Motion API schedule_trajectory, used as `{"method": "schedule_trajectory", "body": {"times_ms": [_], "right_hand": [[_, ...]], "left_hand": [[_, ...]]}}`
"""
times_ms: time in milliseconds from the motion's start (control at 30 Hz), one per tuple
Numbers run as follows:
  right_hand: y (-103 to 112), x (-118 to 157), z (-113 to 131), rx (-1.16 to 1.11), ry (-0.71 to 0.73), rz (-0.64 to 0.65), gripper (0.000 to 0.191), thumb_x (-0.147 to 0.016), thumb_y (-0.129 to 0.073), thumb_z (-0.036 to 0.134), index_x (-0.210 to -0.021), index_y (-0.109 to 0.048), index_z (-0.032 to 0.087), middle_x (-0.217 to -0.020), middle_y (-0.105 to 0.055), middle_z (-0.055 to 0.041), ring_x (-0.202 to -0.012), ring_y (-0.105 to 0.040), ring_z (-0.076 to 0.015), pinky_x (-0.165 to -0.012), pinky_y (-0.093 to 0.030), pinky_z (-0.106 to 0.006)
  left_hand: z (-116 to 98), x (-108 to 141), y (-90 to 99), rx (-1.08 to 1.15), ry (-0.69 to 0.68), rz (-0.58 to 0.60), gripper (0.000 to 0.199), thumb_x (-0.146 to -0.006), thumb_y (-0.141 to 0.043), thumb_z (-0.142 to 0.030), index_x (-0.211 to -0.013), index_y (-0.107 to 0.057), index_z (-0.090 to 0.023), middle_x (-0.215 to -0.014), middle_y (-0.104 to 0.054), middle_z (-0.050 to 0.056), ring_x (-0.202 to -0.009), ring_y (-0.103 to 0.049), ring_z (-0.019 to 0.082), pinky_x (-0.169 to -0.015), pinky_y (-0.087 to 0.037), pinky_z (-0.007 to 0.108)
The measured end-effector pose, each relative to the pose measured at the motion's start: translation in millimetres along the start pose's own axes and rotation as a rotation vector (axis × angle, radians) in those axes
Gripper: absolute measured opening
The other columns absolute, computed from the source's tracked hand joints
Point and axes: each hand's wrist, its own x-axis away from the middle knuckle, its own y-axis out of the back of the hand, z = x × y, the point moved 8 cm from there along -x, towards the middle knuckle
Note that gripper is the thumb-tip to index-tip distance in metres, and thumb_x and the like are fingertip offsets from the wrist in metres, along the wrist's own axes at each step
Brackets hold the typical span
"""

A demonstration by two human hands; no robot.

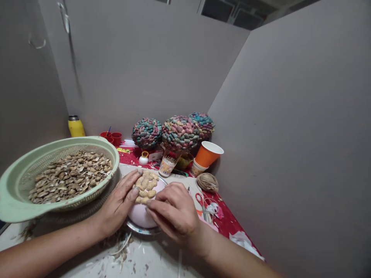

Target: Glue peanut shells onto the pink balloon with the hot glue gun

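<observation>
A pale pink ball (140,216) sits in a shiny metal dish (145,231) on the table in front of me. Light tan peanut shells (146,185) cover its upper part in rows. My left hand (123,202) lies against the ball's left side, fingers stretched out, the thumb beside the shells. On the right, my right hand (178,212) has thumb and fingers pinched together at the lower edge of the shell patch, on a peanut shell there. Its fingertips partly hide that shell.
At left a green colander (111,154) holds many peanut shells. Behind stand colourful shell-covered balls (179,133), an orange paper cup (207,154), red cups (116,138) and a yellow bottle (76,127). Twine (207,182) and scissors (202,202) lie right. Grey partitions (145,69) enclose the table.
</observation>
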Motion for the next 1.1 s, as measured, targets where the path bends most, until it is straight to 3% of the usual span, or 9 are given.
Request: {"method": "schedule_trajectory", "body": {"times_ms": [233, 533, 667, 767, 933, 1000, 1100], "right_hand": [[-6.5, 2.0, 0.7, 0.084, -0.018, -0.009, 0.011, -0.094, -0.052, 0.013, -0.093, -0.063, 0.016, -0.078, -0.065, -0.0053, -0.071, -0.053, -0.0172, -0.068, -0.037, -0.035], [-13.5, 7.7, -0.3, 0.091, 0.017, -0.030, 0.010, -0.091, -0.055, 0.011, -0.096, -0.062, 0.016, -0.079, -0.067, -0.0053, -0.071, -0.056, -0.0176, -0.069, -0.039, -0.036], [-6.4, 4.7, 3.1, 0.064, 0.008, 0.004, 0.013, -0.092, -0.056, 0.013, -0.103, -0.062, 0.016, -0.083, -0.068, -0.0067, -0.074, -0.058, -0.0187, -0.069, -0.041, -0.037], [11.3, 11.5, 3.9, 0.052, -0.013, -0.004, 0.022, -0.090, -0.058, 0.013, -0.112, -0.060, 0.015, -0.088, -0.068, -0.0090, -0.078, -0.059, -0.0207, -0.071, -0.043, -0.038], [44.5, 62.5, -31.6, 0.197, -0.255, -0.034, 0.019, -0.091, -0.059, 0.013, -0.107, -0.063, 0.021, -0.091, -0.070, -0.0072, -0.083, -0.064, -0.0208, -0.075, -0.049, -0.037], [44.8, 92.6, -55.3, 0.277, -0.414, 0.081, 0.015, -0.093, -0.057, 0.022, -0.106, -0.064, 0.021, -0.098, -0.070, -0.0091, -0.092, -0.065, -0.0237, -0.079, -0.052, -0.039], [33.5, 136.0, -86.8, 0.377, -0.663, 0.379, 0.032, -0.094, -0.054, 0.033, -0.119, -0.062, 0.016, -0.121, -0.065, -0.0164, -0.111, -0.061, -0.0294, -0.094, -0.049, -0.044]], "left_hand": [[2.6, 1.7, -3.0, -0.014, -0.005, -0.005, 0.050, -0.100, -0.037, -0.044, -0.143, -0.049, -0.021, -0.153, -0.046, 0.009, -0.141, -0.039, 0.024, -0.120, -0.028, 0.045], [-0.8, 0.1, -0.8, 0.000, -0.022, -0.018, 0.051, -0.100, -0.034, -0.047, -0.141, -0.052, -0.020, -0.150, -0.049, 0.010, -0.139, -0.042, 0.025, -0.119, -0.030, 0.046], [1.7, 0.3, -0.5, 0.020, 0.012, -0.005, 0.058, -0.100, -0.029, -0.052, -0.142, -0.051, -0.018, -0.152, -0.046, 0.011, -0.142, -0.039, 0.027, -0.120, -0.026, 0.049], [8.1, -0.4, 1.0, 0.044, 0.039, -0.001, 0.062, -0.099, -0.027, -0.055, -0.144, -0.047, -0.018, -0.156, -0.041, 0.011, -0.145, -0.033, 0.028, -0.121, -0.022, 0.051], [21.9, -1.2, 5.3, 0.072, 0.081, -0.022, 0.066, -0.096, -0.034, -0.059, -0.148, -0.041, -0.019, -0.158, -0.037, 0.012, -0.148, -0.026, 0.030, -0.121, -0.017, 0.055], [24.7, -0.2, 6.8, 0.074, 0.081, -0.042, 0.066, -0.095, -0.038, -0.058, -0.150, -0.038, -0.022, -0.159, -0.036, 0.011, -0.148, -0.026, 0.031, -0.120, -0.018, 0.056], [24.9, 2.4, 7.1, 0.070, 0.054, -0.061, 0.067, -0.094, -0.043, -0.056, -0.152, -0.031, -0.025, -0.160, -0.034, 0.012, -0.148, -0.026, 0.032, -0.119, -0.019, 0.058]]}}
